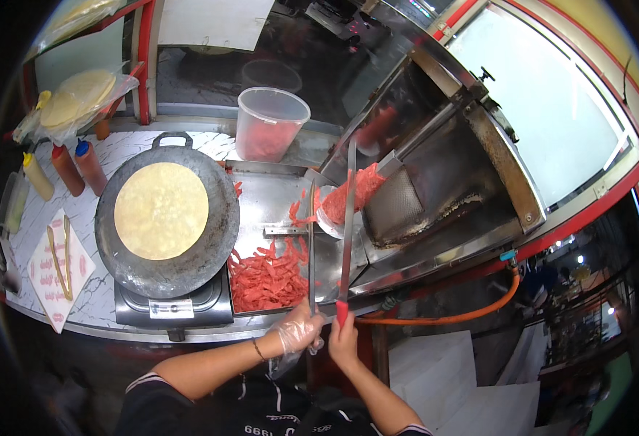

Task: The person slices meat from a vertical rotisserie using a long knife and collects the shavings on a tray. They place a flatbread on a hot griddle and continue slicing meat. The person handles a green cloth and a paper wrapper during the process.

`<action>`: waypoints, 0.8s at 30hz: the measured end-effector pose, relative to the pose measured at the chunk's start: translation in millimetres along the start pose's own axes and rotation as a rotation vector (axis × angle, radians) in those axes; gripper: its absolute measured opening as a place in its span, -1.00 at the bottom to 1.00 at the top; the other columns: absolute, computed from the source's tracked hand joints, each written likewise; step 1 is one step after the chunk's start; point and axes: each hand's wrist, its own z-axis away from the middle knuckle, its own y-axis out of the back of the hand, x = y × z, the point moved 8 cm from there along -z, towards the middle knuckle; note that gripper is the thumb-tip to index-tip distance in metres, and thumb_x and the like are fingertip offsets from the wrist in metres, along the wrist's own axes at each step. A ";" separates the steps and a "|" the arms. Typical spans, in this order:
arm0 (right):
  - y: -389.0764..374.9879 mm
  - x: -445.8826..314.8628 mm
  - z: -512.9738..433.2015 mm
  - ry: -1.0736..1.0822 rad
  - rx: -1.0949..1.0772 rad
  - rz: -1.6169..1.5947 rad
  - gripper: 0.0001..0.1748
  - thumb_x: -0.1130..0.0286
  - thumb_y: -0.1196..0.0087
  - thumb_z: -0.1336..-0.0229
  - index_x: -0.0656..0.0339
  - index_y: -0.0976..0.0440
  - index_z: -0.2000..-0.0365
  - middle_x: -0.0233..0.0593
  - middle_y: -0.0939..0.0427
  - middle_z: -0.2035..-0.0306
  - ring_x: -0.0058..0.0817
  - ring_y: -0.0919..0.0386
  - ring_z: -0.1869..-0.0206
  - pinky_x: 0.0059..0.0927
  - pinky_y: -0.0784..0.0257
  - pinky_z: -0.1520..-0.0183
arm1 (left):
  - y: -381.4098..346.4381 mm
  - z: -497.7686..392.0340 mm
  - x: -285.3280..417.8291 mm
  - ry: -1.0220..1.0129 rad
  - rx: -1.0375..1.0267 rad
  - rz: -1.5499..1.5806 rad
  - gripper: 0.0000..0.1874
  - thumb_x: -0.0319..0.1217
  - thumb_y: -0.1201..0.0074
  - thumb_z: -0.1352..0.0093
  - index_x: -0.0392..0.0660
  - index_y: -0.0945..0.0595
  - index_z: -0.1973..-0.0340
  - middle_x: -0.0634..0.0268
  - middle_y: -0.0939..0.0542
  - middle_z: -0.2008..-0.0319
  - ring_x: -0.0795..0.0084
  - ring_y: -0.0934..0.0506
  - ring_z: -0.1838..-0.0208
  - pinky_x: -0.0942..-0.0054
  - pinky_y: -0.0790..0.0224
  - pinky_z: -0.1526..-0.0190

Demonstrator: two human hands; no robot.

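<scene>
My left hand point(297, 329), in a clear plastic glove, grips a long narrow metal tool point(312, 256), perhaps a knife or a sharpening steel. Bare, my right hand point(343, 340) is closed round the red handle of a long knife point(347, 234). Its blade crosses in front of a red meat cone point(367, 185) on a spit point(423, 131); whether blade and meat touch I cannot tell. Shaved red meat point(270, 278) is heaped in the steel tray point(259, 191) left of the metal tool. A few strips lie near the cone's base.
A round flatbread point(161, 210) lies on a domed griddle point(221, 229) over a gas stove point(134, 305). Tongs point(60, 261) rest on paper point(41, 278) beside sauce bottles point(67, 171). A plastic bucket point(273, 122) stands behind the tray. An orange hose point(461, 316) runs under the grill point(450, 240).
</scene>
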 end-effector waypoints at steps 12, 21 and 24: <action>20.5 15.7 32.7 -0.041 -0.082 0.055 -0.69 0.38 0.02 -0.44 0.28 -0.27 -0.08 0.43 -0.55 0.33 0.44 -0.54 0.18 0.27 -0.40 0.26 | 16.2 -42.4 -5.7 -0.046 0.013 -0.067 -0.63 -0.28 0.11 -0.48 -0.42 -0.30 0.09 0.08 -0.55 0.55 0.28 -0.61 0.55 0.28 -0.51 0.47; 64.2 -5.0 28.9 -0.122 -0.255 0.177 -0.69 0.35 0.04 -0.44 0.21 -0.25 -0.09 0.38 -0.57 0.36 0.43 -0.53 0.25 0.34 -0.36 0.26 | 31.9 -56.1 11.1 -0.063 0.058 -0.099 -0.61 -0.27 0.14 -0.47 -0.42 -0.26 0.06 0.05 -0.53 0.60 0.24 -0.61 0.57 0.25 -0.51 0.49; 78.1 -10.3 24.1 -0.088 -0.305 0.223 -0.69 0.34 0.04 -0.44 0.22 -0.25 -0.08 0.37 -0.57 0.38 0.42 -0.54 0.25 0.32 -0.38 0.29 | 34.5 -67.0 3.4 -0.085 0.027 -0.047 -0.66 -0.32 0.14 -0.47 -0.37 -0.25 0.05 0.07 -0.53 0.59 0.24 -0.59 0.60 0.25 -0.50 0.53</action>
